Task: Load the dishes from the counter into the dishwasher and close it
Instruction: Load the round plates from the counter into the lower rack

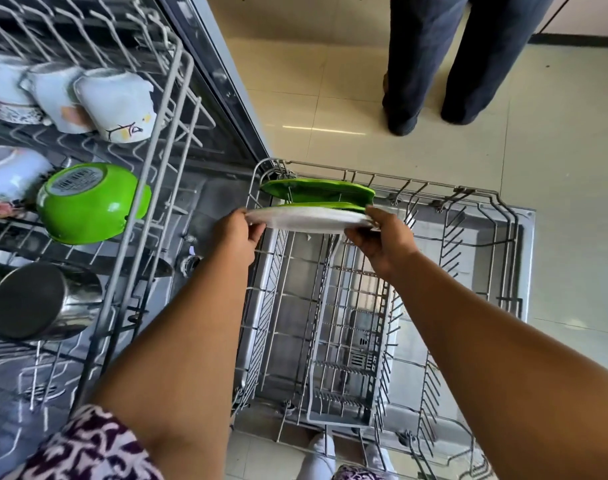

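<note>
1. Showing at the bottom edge, cut off by the frame: a patterned sleeve on the left arm, plus feet in pale socks below the lower rack, only partly visible through the wire.
2. Reaching forward over the lower rack: two bare forearms, crossing above a grey cutlery basket sitting empty in the middle of the rack.
3. Gripping one white plate from both ends: left hand curling round its left rim, right hand pinching its right rim with thumb on top and fingers underneath, fingertips hidden beneath the plate.
4. Holding the white plate roughly flat above the far left corner of the lower rack, just in front of two green plates standing on edge there; hard to tell whether touching the nearer one.
5. Sitting in the upper rack at left, nearest to farthest: one steel cup lying on its side, one green bowl upside down with a label on its base, one white bowl cut off at the frame edge, then three white mugs upside down, the leftmost partly cropped.
6. Standing on the tiled floor beyond: a second person's dark trouser legs, cut off above.
</note>
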